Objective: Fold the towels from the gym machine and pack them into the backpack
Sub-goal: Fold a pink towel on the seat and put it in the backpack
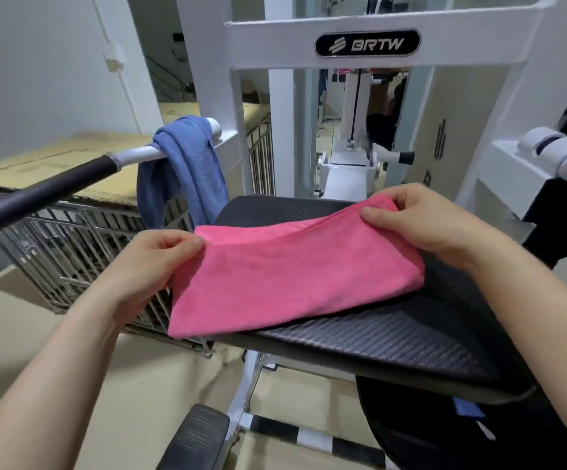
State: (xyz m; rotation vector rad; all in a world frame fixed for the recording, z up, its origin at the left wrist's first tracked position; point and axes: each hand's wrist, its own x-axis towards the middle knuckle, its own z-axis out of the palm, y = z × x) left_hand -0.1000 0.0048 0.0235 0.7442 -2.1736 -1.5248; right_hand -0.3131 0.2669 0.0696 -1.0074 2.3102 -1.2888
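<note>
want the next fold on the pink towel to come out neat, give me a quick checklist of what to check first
1. Left hand has a grip on the pink towel's far left corner: ok.
2. Right hand has a grip on the far right corner: ok.
3. Towel lies on the black seat pad: not ok, its left end overhangs the pad edge.
4. Top layer flat: not ok, it is lifted and slack between the hands.
5. Layer edges lined up underneath: cannot tell.
6. Blue towel clear of the work area: ok, it hangs on the machine's handle bar, unfolded.
</note>
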